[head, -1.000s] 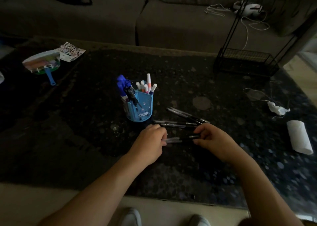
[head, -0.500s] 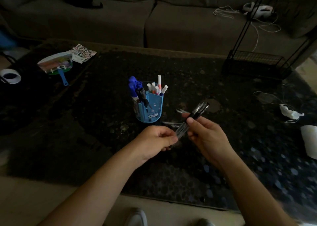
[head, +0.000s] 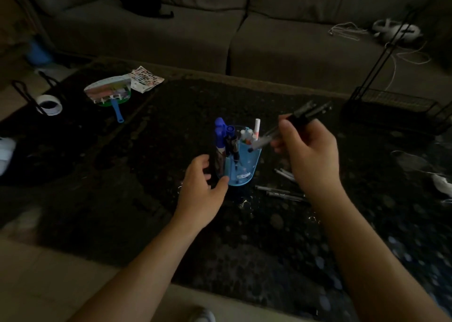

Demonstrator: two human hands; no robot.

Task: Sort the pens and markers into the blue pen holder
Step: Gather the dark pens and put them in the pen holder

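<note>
The blue pen holder (head: 244, 167) stands upright in the middle of the dark table (head: 146, 179), with markers (head: 256, 127) inside. The left hand (head: 200, 189), at 8 o'clock from it, curls its fingers around the lower side, thumb touching the base. The right hand (head: 310, 155), at 2 o'clock, grasps a bundle of black pens (head: 305, 112), tips over the rim. Loose pens (head: 281, 191) lie at 4 o'clock

One blue pen holder (head: 247, 165), two hands (head: 203, 192) (head: 310, 150), four loose pens (head: 278, 190), held pens (head: 303, 113) uncountable.

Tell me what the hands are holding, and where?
Right hand grips the pens around their middles; left hand holds the blue pen holder near its base.
</note>
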